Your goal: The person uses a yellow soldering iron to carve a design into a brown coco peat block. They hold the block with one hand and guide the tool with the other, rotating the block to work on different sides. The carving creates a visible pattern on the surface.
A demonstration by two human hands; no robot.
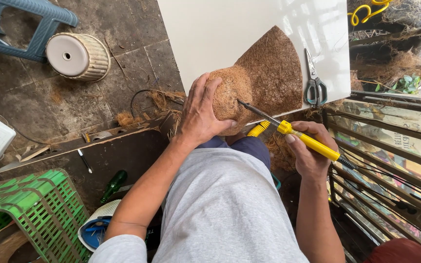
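Note:
My left hand grips the rolled end of a brown coconut-fibre mat, bent into a cone shape at the edge of a white board. My right hand holds a yellow-handled soldering iron. Its dark metal tip touches the fibre roll just right of my left fingers. A black cord runs from the handle's back end to the right.
Grey-handled scissors lie on the board beside the mat. A yellow coiled piece sits under the roll. An overturned cream pot, a blue stool, a green crate, a green bottle and a metal grate surround me.

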